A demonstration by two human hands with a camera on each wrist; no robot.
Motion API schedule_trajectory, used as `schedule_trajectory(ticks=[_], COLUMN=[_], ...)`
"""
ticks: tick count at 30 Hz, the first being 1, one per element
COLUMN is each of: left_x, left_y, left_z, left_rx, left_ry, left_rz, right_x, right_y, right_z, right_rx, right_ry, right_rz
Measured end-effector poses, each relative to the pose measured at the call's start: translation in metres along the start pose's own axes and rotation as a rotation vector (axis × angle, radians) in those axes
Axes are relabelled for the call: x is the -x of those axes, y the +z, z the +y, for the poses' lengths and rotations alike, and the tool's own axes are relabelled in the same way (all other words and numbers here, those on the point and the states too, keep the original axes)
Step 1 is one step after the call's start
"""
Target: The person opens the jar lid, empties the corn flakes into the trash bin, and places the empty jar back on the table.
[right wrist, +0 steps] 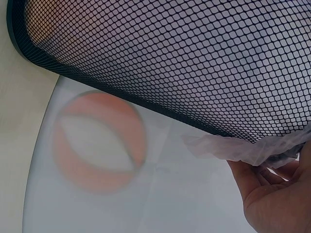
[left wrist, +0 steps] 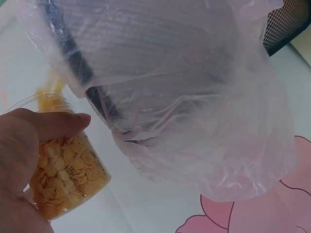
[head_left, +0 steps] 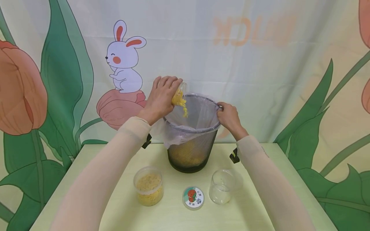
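Above the mesh bin (head_left: 196, 150), the left hand (head_left: 162, 98) grips a clear jar (left wrist: 72, 177) (tipped, yellow flakes (head_left: 185, 111) falling from it). The right hand (head_left: 229, 118) pinches the plastic liner (head_left: 179, 137) at the bin's right rim. Before the bin are a crumb-filled tub (head_left: 150, 196), a round lid (head_left: 193, 197) and another jar (head_left: 221, 190).

A pale green counter (head_left: 167, 219), a mesh bin (head_left: 192, 152) standing on it.
In front of the bin: a crumb-filled tub (head_left: 149, 192) leftward, a round printed lid (head_left: 193, 197) centrally, a clear jar (head_left: 220, 193) rightward.
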State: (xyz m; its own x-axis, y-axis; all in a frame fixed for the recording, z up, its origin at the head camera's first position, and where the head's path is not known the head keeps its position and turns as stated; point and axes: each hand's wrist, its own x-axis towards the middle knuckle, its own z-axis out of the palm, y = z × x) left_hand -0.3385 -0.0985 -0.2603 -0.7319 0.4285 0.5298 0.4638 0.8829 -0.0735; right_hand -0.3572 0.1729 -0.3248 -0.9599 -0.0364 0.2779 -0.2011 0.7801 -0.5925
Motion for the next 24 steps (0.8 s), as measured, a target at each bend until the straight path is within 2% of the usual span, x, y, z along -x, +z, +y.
schedule_trajectory(ticks=[24], left_x=[0.0010], left_y=[0.0009], left_z=[0.0020], left_rx=[-0.040], left_ry=[0.043], left_rz=[-0.034], right_x=[0.0016], right_y=[0.0001], right_z=[-0.0008], right_rx=[0.011], right_ry=[-0.006], right_rz=[0.007])
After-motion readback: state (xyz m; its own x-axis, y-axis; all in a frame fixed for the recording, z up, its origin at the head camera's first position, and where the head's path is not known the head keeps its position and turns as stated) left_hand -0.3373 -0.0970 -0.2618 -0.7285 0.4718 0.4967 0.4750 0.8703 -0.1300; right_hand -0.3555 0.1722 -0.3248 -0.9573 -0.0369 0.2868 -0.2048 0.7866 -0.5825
